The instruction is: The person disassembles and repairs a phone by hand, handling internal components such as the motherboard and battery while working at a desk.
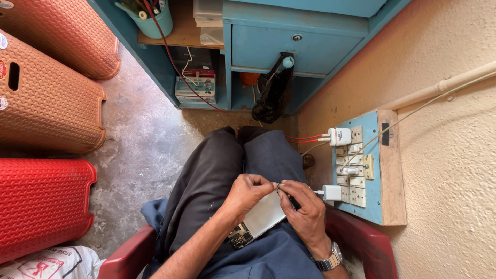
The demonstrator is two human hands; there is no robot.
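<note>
Concrete floor below; on the lap a thin, light, fragile opened phone [261, 219] (board exposed), best held by edges; left hand [247, 194] and right hand [306, 209] fingers pinch a tiny part.

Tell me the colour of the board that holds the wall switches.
The switch board is light blue with a bare wooden edge, clearest in the head view.

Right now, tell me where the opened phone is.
In the head view, the opened phone lies on the person's lap, low and centre, between the left hand and right hand.
</note>
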